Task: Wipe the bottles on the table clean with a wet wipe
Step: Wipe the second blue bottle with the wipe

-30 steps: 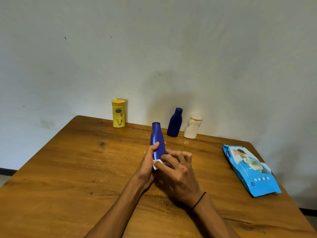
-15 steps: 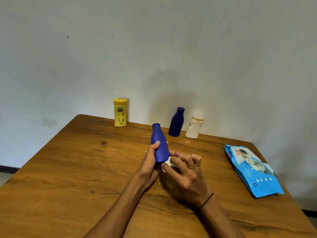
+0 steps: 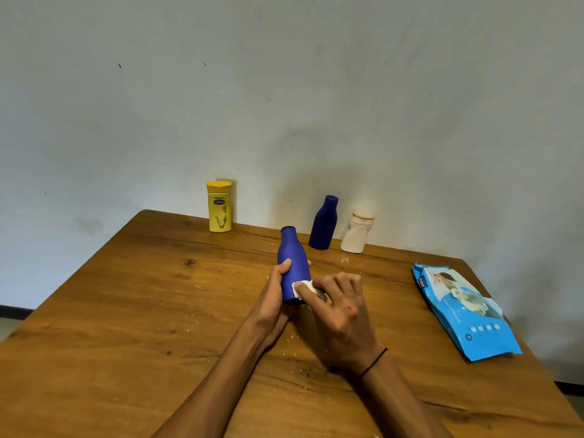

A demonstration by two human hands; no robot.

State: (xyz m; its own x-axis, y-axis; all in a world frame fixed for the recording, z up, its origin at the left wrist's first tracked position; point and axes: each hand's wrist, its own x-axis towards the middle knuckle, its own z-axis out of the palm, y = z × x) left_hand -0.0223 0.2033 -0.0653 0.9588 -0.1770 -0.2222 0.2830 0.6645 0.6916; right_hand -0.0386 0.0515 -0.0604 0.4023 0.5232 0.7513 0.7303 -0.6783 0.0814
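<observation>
Head view shows me the left hand (image 3: 271, 298) gripping the blue bottle (image 3: 292, 263) mid-table (image 3: 126, 311), while the right hand (image 3: 339, 314) pinches the white wipe (image 3: 301, 287) against its lower side.

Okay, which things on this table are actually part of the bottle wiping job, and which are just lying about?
Part of the job:
blue bottle, gripped by the left hand
wet wipe, pinched in the right hand
dark blue bottle
white bottle
yellow bottle
wipes pack

Just lying about:
crumbs on the table
</observation>
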